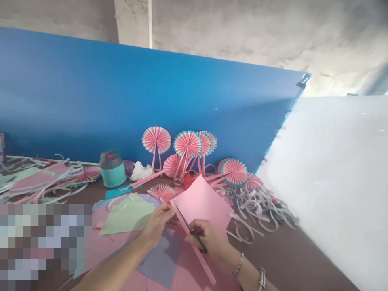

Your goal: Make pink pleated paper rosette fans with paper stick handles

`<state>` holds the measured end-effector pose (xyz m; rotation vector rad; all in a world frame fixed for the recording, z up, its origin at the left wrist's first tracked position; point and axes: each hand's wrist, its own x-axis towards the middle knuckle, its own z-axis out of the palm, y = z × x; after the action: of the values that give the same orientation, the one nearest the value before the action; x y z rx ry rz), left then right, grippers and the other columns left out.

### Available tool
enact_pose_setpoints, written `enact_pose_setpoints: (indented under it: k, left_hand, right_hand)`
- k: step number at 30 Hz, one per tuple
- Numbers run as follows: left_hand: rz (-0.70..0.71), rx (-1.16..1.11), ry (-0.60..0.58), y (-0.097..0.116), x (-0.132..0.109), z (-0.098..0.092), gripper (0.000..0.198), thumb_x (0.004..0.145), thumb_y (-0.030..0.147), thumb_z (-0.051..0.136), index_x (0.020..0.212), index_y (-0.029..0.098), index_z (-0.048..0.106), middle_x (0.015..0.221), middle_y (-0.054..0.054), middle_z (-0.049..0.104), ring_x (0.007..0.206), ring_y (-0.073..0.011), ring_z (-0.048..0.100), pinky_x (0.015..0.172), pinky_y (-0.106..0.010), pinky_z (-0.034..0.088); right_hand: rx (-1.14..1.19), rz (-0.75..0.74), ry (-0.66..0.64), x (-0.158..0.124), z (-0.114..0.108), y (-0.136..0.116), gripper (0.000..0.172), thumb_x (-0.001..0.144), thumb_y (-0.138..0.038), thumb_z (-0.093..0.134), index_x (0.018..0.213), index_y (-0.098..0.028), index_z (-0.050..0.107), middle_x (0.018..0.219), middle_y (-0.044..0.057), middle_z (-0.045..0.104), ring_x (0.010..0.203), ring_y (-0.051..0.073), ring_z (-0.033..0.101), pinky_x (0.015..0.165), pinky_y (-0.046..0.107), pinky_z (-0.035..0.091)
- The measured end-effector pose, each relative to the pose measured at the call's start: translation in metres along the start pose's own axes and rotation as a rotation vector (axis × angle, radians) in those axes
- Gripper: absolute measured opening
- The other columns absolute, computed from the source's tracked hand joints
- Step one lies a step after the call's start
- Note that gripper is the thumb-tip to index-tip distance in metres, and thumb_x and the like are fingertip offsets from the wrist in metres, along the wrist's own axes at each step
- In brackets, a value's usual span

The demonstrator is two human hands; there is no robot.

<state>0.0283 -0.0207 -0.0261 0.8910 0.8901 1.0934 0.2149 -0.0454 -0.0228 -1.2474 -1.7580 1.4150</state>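
Scissors (pixel 199 241) sit in the curled right hand (pixel 210 239); the left hand (pixel 160 224) pinches pink paper (pixel 204 202).

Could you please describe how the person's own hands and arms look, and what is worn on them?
The left hand and right hand are without gloves, and no sleeves show on the visible forearms. The right arm wears a silver-coloured, chain-like bracelet and, nearer the elbow, silver-coloured bangle-like jewellery.
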Motion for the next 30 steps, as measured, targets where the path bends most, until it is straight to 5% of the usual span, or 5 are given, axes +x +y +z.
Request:
enact_pose_setpoints:
  k: [26, 30]
  left_hand:
    - [-0.066, 0.061, -0.127, 0.004, -0.008, 0.008, 0.034, 0.065, 0.044, 0.073, 0.068, 0.018, 0.052, 0.059, -0.003, 0.068, 0.054, -0.0167, 0.065, 0.054, -0.025, 0.048]
    - [-0.046, 0.051, -0.102, 0.003, -0.004, 0.004, 0.034, 0.065, 0.045, 0.073, 0.068, 0.018, 0.051, 0.06, -0.003, 0.068, 0.055, -0.0164, 0.065, 0.055, -0.025, 0.048]
  right_hand:
    - [0.055, -0.02, 0.066, 0.005, 0.005, 0.012, 0.035, 0.065, -0.044, 0.072, 0.069, -0.017, 0.051, 0.05, -0.009, 0.036, 0.044, 0.005, 0.028, 0.04, 0.019, 0.023]
    - [0.014, 0.032, 0.142, 0.008, -0.001, 0.018, 0.039, 0.066, -0.046, 0.07, 0.084, -0.018, 0.051, 0.048, -0.01, 0.04, 0.041, 0.007, 0.036, 0.04, 0.019, 0.028]
